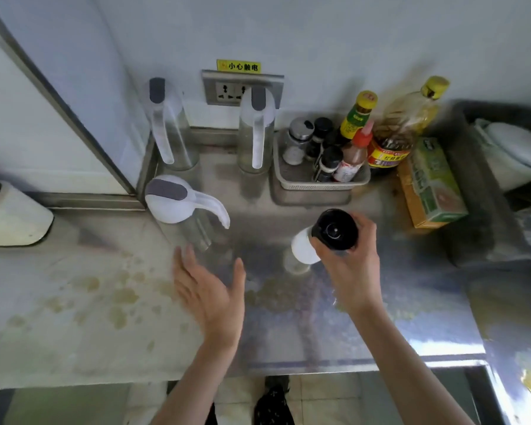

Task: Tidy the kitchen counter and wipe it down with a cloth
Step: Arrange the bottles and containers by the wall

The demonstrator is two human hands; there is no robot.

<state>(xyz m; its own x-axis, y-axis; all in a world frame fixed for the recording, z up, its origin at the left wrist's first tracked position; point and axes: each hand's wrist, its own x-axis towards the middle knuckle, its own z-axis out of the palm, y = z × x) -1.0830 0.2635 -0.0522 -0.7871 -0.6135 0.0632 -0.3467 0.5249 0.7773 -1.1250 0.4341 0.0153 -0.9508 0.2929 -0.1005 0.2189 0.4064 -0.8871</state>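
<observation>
A steel counter (380, 317) fills most of the view and runs from the left edge to a dark unit on the right. It meets a pale wall (319, 32) at the back. Brownish stains (120, 296) spot the left half of the counter, and more lie near the middle, between the two forearms.

Three clear pitchers with white lids stand on the left part of the counter. One pitcher (166, 124) is in the back corner and a second (256, 130) is under the wall socket (232, 92). The nearest pitcher (178, 207) stands just beyond the left hand.

A tall oil bottle (411, 115) with a yellow cap stands at the back right against the wall. Beside it a green and yellow box (432, 182) lies flat on the counter. A white basket (316, 185) sits just left of these and holds several small bottles and shakers, among them a red-capped bottle (354, 154).

The right hand (353, 268) is in front of the basket, its fingers and thumb curled round a jar with a black lid (336, 230). Whether that jar rests on the counter or is lifted off it cannot be told. A jar with a white lid (302, 250) stands on the counter just left of it, touching or nearly touching the fingers.

The left hand (209, 292) hovers over the middle of the counter with its fingers spread and nearly straight, palm turned toward the right hand, and holds nothing.

A yellow warning label (239, 66) is stuck on the wall above the socket.
</observation>
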